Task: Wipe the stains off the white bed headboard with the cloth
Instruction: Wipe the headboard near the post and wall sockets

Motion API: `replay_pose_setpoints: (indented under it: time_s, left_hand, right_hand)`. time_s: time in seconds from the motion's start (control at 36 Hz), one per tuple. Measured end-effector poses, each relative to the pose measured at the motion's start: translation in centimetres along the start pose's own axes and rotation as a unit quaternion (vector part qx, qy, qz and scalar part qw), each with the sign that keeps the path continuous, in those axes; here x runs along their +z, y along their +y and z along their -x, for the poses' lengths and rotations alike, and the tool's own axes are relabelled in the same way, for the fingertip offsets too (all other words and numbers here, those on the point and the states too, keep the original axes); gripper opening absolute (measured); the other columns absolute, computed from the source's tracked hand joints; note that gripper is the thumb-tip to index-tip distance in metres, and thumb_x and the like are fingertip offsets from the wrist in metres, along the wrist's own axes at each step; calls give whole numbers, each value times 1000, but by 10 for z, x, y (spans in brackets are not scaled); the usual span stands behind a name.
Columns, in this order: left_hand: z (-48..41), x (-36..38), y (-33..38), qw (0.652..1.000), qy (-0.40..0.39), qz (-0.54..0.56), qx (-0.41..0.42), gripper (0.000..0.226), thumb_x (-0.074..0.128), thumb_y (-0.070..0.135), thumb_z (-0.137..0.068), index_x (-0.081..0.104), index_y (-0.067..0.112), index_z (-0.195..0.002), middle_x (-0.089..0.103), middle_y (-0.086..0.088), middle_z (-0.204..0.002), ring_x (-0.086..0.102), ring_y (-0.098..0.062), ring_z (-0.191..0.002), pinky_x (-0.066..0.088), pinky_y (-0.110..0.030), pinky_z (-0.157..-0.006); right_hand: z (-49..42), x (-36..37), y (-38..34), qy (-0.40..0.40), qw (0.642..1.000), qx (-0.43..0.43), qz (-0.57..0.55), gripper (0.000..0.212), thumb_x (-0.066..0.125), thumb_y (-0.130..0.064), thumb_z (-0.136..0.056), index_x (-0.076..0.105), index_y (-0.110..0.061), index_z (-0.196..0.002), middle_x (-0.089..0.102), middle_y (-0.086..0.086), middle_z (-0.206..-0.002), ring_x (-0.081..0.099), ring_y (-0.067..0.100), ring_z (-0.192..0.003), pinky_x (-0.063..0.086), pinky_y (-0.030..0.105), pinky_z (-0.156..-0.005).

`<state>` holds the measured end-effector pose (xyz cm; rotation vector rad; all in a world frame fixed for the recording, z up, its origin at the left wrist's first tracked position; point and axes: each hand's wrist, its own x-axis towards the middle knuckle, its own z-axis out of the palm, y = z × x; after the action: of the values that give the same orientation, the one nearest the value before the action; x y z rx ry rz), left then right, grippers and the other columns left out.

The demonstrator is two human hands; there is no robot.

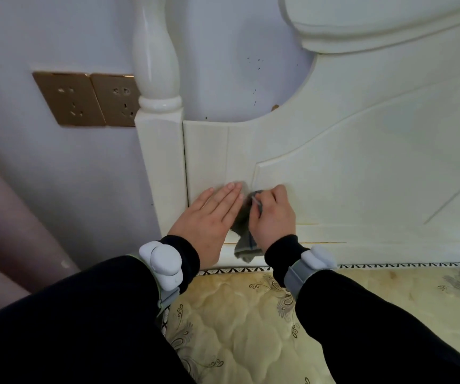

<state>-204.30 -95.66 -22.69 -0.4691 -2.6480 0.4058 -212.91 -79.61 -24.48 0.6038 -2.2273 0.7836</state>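
Pale wall (57, 37), two gold sockets (69, 98) far left; dark specks (255, 79) on wall above headboard curve. Quilted cream mattress (237, 314) near. White headboard (334, 176) with turned post (156, 65) at left. Grey cloth (247, 246) low on headboard between hands, long axis upright, loose end hanging toward mattress. Right hand (273, 214) curled, gripping cloth top. Left hand (209, 217) flat on panel, fingers straight and together.

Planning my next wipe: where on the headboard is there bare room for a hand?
Free: the headboard panel right of the right hand, above the mattress; also the strip above both hands. Crowded: beside the post, where left hand and cloth sit.
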Motion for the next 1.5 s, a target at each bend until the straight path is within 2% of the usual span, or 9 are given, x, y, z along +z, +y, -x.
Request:
replay_pose_setpoints:
  time_s: [0.14, 0.25, 0.42, 0.61, 0.78, 1.0, 1.17, 1.39, 1.5]
  left_hand:
    - [8, 1, -3, 999, -31, -8, -15, 81, 25, 16, -83, 1, -1, -159, -7, -19, -167, -5, -31, -156, 2, -46, -126]
    - [8, -1, -2, 999, -42, -14, -26, 84, 27, 17, -84, -11, 0, -157, -16, -18, -166, -12, -31, -155, -5, -44, -126]
    - [13, -1, -10, 999, -17, -19, -32, 80, 25, 16, -83, 8, 0, -159, 1, -18, -168, 2, -32, -156, 5, -46, -126]
    - [27, -6, -20, 997, -8, -18, -73, 83, 33, 14, -81, 10, -1, -159, 1, -18, -168, 3, -31, -156, 6, -46, -126]
    - [46, -8, -23, 996, -5, -9, -83, 80, 29, 17, -81, 19, -1, -158, 10, -18, -167, 10, -31, -155, 7, -45, -126]
    - [89, 12, -25, 992, -74, -16, -99, 85, 29, 19, -78, 11, 1, -159, 0, -17, -168, 1, -31, -156, 3, -46, -125]
    - [92, 11, -26, 991, -70, -15, -109, 86, 33, 20, -80, 6, 1, -159, -3, -18, -168, -3, -31, -156, 3, -47, -126]
    - [83, 9, -31, 991, -69, -28, -112, 87, 29, 22, -81, -2, 1, -159, -9, -17, -168, -9, -30, -155, -3, -47, -125]
    - [87, 9, -33, 991, -54, -31, -116, 85, 31, 22, -80, 8, 0, -159, 0, -17, -168, -1, -30, -156, 7, -48, -125]
  right_hand:
    - [-8, -9, 0, 37, 998, 58, -15, 4, 68, -9, -85, 66, -6, -87, 53, 9, -94, 58, 26, -72, 50, 30, -59]
    - [-20, -10, -19, 53, 997, 46, -24, 5, 68, -9, -85, 66, -6, -88, 53, 10, -95, 57, 25, -72, 45, 26, -60]
    - [-17, -7, -19, 18, 1000, 4, -8, 6, 70, -6, -82, 65, -5, -84, 52, 11, -92, 57, 28, -68, 48, 29, -55]
    - [-55, -23, -54, 103, 993, -12, -56, 6, 67, -6, -86, 66, -5, -92, 53, 12, -97, 55, 23, -74, 45, 26, -63]
    - [-39, 2, -72, 10, 997, -78, -19, 7, 66, -4, -83, 65, -4, -90, 52, 15, -93, 54, 31, -67, 49, 34, -53]
    - [-40, 2, -71, 41, 998, -36, -21, 8, 65, -6, -83, 64, -2, -90, 51, 16, -94, 53, 30, -68, 43, 29, -56]
    - [-2, 39, -78, -122, 989, -82, 6, 4, 63, -1, -84, 60, -1, -86, 49, 18, -96, 53, 34, -65, 52, 41, -56]
    - [-18, 32, -88, 10, 998, -38, -51, 13, 65, -6, -85, 64, -4, -97, 52, 14, -97, 55, 29, -71, 45, 32, -57]
    - [-11, 44, -95, -44, 995, -73, -46, 14, 65, -3, -82, 62, -2, -96, 51, 16, -96, 55, 33, -70, 48, 32, -54]
